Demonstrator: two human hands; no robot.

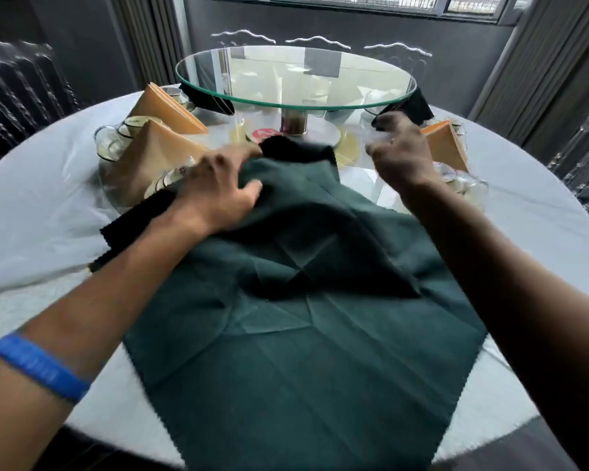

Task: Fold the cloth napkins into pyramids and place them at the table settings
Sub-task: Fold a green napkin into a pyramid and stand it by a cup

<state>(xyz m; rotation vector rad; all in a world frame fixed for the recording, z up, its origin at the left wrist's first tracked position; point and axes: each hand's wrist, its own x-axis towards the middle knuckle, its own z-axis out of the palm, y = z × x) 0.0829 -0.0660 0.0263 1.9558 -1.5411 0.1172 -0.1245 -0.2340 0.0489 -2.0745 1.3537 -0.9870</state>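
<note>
A large dark green napkin [286, 334] lies creased and mostly spread across the near half of the round table. Its far corner is bunched and lifted by my left hand [218, 188], which grips the cloth between thumb and fingers. To the right, my right hand [397, 147] hovers above the table with fingers curled; it holds nothing that I can see. Two orange napkins folded into pyramids [150, 158] [165, 108] stand at the settings on the left, and another orange one [444, 144] stands on the right.
The table carries a white tablecloth [31, 215] and a raised glass turntable [296, 79] at its centre. Cups and glassware [113, 141] crowd the left settings, with more glasses [463, 185] on the right. Dark folded napkins [211, 100] [415, 107] sit behind. A black cloth [136, 219] lies under my left forearm.
</note>
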